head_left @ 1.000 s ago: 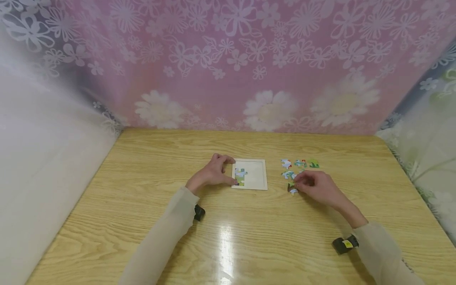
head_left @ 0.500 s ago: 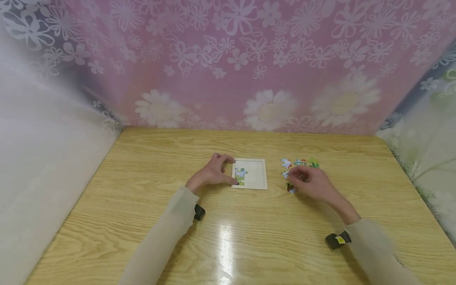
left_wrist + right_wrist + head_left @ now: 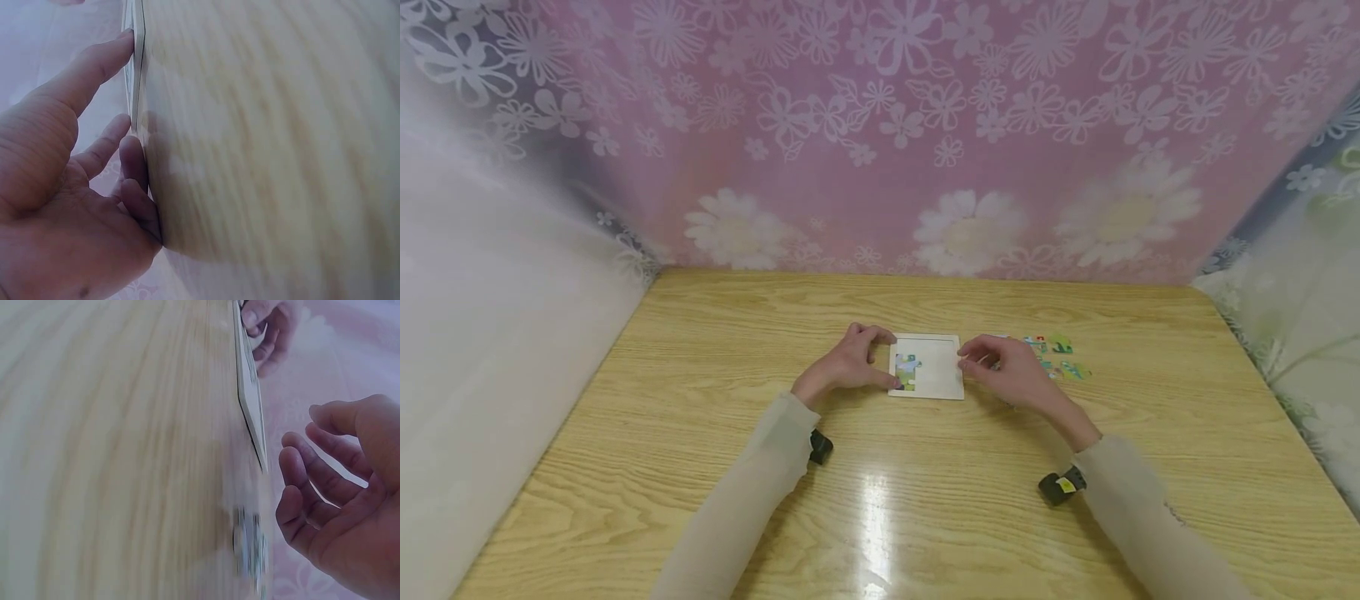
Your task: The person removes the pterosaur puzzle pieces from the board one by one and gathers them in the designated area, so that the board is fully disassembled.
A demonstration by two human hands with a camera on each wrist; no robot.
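Note:
A square white puzzle tray lies on the table, with a few joined jigsaw pieces in its lower left part. My left hand holds the tray's left side, thumb at the near corner and index finger at the far one. The thumb rests on the tray's edge in the left wrist view. My right hand is by the tray's right edge, thumb and index fingertips close together. In the right wrist view, no piece shows between its curved fingers; a small one could be hidden.
Several loose jigsaw pieces lie right of the tray, some hidden under my right hand. Behind the wooden table hangs a pink flowered curtain. Each wrist wears a black camera.
My right hand has moved left, from over the loose pieces to the tray's right edge, uncovering pieces on the right. My left hand and the tray have stayed in place.

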